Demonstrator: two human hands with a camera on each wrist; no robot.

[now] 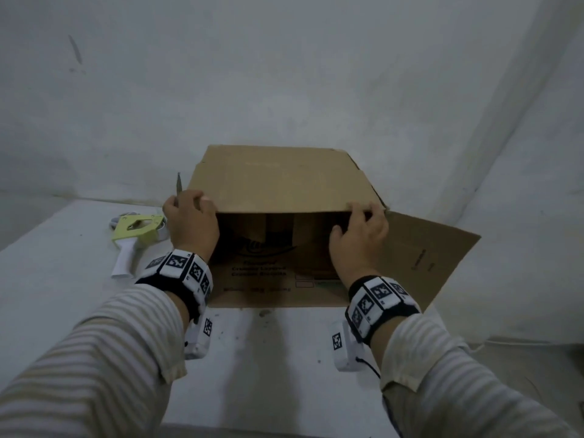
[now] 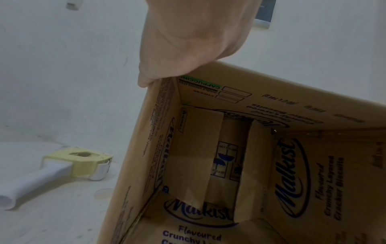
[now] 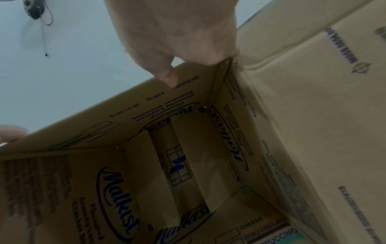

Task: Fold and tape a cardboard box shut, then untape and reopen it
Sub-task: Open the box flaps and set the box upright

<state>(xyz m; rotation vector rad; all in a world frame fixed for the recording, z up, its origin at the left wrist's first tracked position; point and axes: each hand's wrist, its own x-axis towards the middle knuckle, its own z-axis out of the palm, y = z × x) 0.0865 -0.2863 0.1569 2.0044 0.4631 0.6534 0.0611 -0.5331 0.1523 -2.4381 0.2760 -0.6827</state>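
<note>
The head view looks forward and down from above the near edge of the desk (image 1: 63, 263), toward the wall at its far edge. Each wrist view sits low and close, looking along its hand into the open cardboard box (image 1: 278, 181). All three views share the box's printed inside; the head and left wrist views share the tape dispenser (image 2: 79, 163) near the left edge.

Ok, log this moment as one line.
stage: box open | left hand: grips top flap corner, also holds blade | right hand: grips flap edge | tape dispenser: idle on table
</note>
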